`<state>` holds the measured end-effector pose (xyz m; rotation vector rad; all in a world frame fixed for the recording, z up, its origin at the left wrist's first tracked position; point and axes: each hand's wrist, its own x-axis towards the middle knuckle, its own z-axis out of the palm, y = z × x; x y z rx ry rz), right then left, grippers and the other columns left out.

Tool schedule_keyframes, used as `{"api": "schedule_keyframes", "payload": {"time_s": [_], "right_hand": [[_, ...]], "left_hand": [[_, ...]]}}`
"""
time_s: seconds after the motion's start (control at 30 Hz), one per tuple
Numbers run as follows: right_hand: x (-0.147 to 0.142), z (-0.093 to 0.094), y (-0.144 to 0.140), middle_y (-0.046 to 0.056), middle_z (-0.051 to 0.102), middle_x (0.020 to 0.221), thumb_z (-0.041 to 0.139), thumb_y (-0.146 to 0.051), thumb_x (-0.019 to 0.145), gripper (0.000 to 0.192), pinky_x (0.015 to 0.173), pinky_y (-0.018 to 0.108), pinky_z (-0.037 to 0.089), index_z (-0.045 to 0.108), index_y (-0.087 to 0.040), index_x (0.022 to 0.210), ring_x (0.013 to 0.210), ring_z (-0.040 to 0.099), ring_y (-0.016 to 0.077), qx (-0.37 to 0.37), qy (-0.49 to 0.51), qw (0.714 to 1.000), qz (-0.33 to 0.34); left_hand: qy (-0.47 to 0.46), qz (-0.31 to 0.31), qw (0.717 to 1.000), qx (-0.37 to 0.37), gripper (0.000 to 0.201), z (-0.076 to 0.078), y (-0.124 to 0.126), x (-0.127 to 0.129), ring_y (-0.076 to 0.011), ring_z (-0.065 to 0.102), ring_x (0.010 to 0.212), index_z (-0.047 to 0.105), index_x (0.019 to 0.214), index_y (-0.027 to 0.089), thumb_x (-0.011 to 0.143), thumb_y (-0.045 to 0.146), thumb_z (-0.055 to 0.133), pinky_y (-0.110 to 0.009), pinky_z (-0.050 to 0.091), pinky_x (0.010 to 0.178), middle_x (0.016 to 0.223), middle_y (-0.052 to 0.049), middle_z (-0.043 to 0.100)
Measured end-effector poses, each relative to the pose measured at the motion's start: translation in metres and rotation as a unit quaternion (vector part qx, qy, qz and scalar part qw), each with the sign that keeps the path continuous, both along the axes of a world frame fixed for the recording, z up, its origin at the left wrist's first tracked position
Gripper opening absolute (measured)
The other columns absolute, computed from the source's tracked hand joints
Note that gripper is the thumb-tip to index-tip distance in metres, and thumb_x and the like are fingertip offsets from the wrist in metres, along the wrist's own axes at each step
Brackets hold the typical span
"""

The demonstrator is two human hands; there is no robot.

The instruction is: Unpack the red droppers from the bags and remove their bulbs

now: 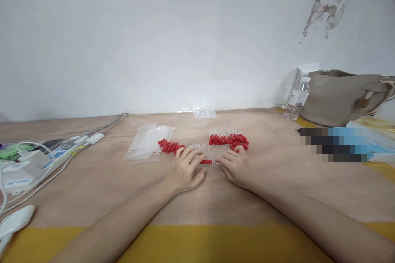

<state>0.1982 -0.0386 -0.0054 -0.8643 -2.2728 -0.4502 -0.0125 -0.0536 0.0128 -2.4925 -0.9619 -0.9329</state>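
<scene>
The table runs from a yellow strip at the near edge to the white wall. A tan bag and water bottle stand far right, a power strip left. Clear bags lie beside loose red bulbs; a batch of assembled droppers lies farther back, so the work looks partly done. Glass tubes lie between both hands. The left hand pinches one red-capped dropper, fingers closed on it; the right hand rests flat, fingers spread on the tubes.
</scene>
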Motion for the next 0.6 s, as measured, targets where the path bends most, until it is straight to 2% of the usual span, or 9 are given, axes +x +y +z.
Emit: {"api": "schedule_keyframes", "payload": {"time_s": [0.07,0.2,0.27,0.4,0.6], "right_hand": [[-0.0029,-0.0010,-0.0027,0.002,0.061,0.067,0.040,-0.022,0.087,0.022,0.068,0.031,0.021,0.060,-0.017,0.078,0.065,0.047,0.0121,-0.044,0.027,0.999,0.014],[-0.0079,-0.0017,-0.0081,-0.001,0.061,0.065,0.037,-0.019,0.088,0.025,0.068,0.029,0.021,0.057,-0.016,0.074,0.060,0.046,0.0092,-0.135,0.044,0.987,0.075],[-0.0088,-0.0017,-0.0093,-0.001,0.061,0.065,0.037,-0.019,0.088,0.024,0.068,0.028,0.021,0.057,-0.017,0.075,0.060,0.046,0.0085,-0.144,0.049,0.983,0.098],[-0.0080,-0.0026,-0.0083,-0.002,0.056,0.060,0.039,-0.020,0.087,0.023,0.071,0.029,0.020,0.058,-0.016,0.076,0.058,0.044,0.0081,-0.080,0.049,0.990,0.102],[-0.0046,-0.0001,-0.0083,-0.003,0.046,0.056,0.037,-0.016,0.088,0.024,0.067,0.029,0.020,0.057,-0.015,0.075,0.056,0.039,0.0081,0.046,0.000,0.996,0.082]], "left_hand": [[0.028,-0.015,0.999,-0.005,0.028,-0.0010,0.0007,0.0035,-0.0210,0.050,0.094,0.054,0.105,0.020,0.079,0.031,0.052,-0.038,0.033,0.084,0.101,-0.007,0.059],[0.090,-0.027,0.995,0.024,0.016,-0.0051,0.0029,0.0068,-0.0158,0.051,0.072,0.057,0.091,0.018,0.086,0.025,0.044,-0.032,0.034,0.071,0.074,-0.003,0.060],[0.110,-0.026,0.993,0.041,0.016,-0.0065,0.0029,0.0067,-0.0150,0.050,0.067,0.057,0.085,0.016,0.086,0.022,0.042,-0.032,0.033,0.068,0.066,-0.002,0.058],[0.112,-0.020,0.993,0.039,0.018,-0.0066,0.0015,0.0062,-0.0150,0.049,0.067,0.056,0.082,0.015,0.087,0.021,0.040,-0.033,0.032,0.070,0.066,-0.003,0.057],[0.096,-0.021,0.995,-0.012,0.025,-0.0038,0.0006,0.0063,-0.0155,0.048,0.065,0.055,0.074,0.016,0.088,0.021,0.034,-0.034,0.031,0.070,0.064,-0.004,0.056]]}}
